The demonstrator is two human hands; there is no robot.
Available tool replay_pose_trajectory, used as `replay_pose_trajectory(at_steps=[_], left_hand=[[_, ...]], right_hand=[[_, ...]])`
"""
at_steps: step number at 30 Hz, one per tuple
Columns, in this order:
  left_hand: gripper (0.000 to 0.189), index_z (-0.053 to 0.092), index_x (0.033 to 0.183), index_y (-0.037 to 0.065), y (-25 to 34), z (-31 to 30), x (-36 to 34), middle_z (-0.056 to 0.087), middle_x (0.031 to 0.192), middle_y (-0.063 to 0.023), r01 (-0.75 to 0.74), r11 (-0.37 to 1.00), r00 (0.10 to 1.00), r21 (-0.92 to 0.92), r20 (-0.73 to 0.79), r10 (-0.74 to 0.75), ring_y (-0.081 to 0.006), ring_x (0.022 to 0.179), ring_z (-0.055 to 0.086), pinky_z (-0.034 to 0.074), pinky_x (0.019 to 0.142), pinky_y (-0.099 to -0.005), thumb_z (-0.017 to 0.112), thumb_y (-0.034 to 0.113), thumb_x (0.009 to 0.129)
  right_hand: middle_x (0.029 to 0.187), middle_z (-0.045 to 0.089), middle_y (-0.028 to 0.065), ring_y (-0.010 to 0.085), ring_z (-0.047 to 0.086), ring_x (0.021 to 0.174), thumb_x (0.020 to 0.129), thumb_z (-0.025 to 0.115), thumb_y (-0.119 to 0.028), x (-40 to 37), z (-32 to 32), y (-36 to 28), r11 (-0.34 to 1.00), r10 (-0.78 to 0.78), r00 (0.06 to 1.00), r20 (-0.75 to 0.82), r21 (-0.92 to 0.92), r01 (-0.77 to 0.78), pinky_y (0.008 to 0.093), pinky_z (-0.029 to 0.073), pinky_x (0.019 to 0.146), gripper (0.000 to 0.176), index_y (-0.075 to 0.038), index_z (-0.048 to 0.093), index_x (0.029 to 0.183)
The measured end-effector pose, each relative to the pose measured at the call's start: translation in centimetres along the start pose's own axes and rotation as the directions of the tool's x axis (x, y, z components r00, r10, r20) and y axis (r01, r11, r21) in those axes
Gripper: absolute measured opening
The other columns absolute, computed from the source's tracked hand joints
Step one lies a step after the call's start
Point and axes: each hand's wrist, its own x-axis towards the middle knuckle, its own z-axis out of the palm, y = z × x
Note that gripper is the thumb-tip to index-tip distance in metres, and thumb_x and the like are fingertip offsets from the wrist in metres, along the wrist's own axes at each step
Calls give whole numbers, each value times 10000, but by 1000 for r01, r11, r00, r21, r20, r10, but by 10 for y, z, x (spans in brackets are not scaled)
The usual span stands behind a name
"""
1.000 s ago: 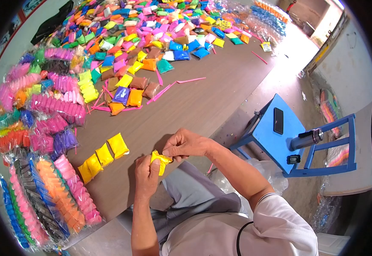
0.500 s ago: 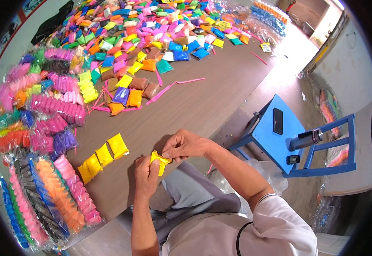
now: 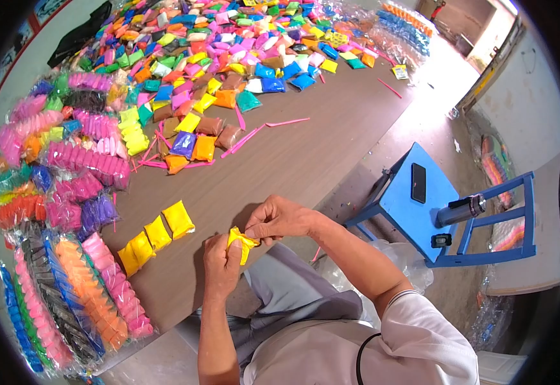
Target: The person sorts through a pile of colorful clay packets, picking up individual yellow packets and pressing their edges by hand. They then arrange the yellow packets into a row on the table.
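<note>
A small yellow packet (image 3: 241, 242) is between my two hands, just over the table's near edge. My left hand (image 3: 221, 260) is closed on its left side, thumb pressed against the wrapper. With thumb and fingers pinched, my right hand (image 3: 275, 219) grips the packet's right corner. The packet looks creased and twisted; its far side is hidden by my fingers. Left of my hands, several yellow packets (image 3: 158, 232) lie in a slanting row on the brown table (image 3: 248, 173).
Strips of bagged coloured packets (image 3: 87, 289) line the left side. A large heap of mixed packets (image 3: 228, 48) covers the far table, with pink plastic sticks (image 3: 244, 140) before it. On the right, a blue chair (image 3: 421, 212) carries a phone (image 3: 418, 182) and a flask (image 3: 463, 210).
Almost nothing differs. Both hands keep their hold on the yellow packet, with only a very slight shift.
</note>
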Motion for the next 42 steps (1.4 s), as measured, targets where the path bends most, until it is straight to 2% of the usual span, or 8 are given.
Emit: replay_pose_trajectory(at_steps=[14,17,19,26,32,38,42], left_hand=[[291,555,825,-18,-2,1,-1,574,816,-209,1,999,1000,39,-10,-1,-386,832,528,406,780,-479,511,246,940],[295,556,824,-18,0,1,-1,572,814,-213,10,999,1000,41,-1,-10,-389,834,526,406,780,-480,514,252,937],[293,557,825,-21,1,0,0,569,812,-215,5,999,1000,51,7,-6,-389,827,521,403,771,-482,515,248,933],[286,556,820,-21,1,1,-1,567,805,-211,-3,999,1000,41,-9,4,-385,823,518,396,758,-487,517,240,928],[287,550,822,-23,2,0,0,564,801,-205,7,999,1000,32,2,-7,-385,822,517,398,762,-488,520,240,933],[286,551,831,-25,1,1,0,576,807,-196,-1,1000,1000,22,-15,1,-379,830,524,405,773,-483,514,236,942],[276,555,840,-26,4,0,1,590,823,-188,24,999,999,-44,-22,-25,-373,839,530,407,779,-479,513,226,946]], right_hand=[[702,610,-33,40,556,601,946,602,-225,3,4,7,1000,-28,999,29,-5,28,206,417,503,202,-46,674,889],[708,605,-34,37,555,600,942,591,-203,4,6,11,999,-52,998,36,-13,53,205,417,506,179,-44,664,897],[744,618,-38,34,562,621,976,566,-215,2,8,7,997,-63,998,17,-41,64,200,426,529,211,-31,668,961],[719,614,-30,37,557,598,940,586,-182,-1,7,4,998,-60,998,24,0,60,203,424,524,181,-25,675,949],[717,619,-24,41,566,584,952,575,-196,6,4,6,998,-31,999,38,-49,33,203,419,515,193,-31,674,938],[761,637,-25,34,571,634,949,572,-202,3,0,0,1000,-20,996,89,13,19,194,403,510,188,-42,672,939],[776,644,-27,35,563,653,941,637,-274,-2,-1,-3,999,-34,996,80,4,34,195,407,517,224,-54,677,951]])
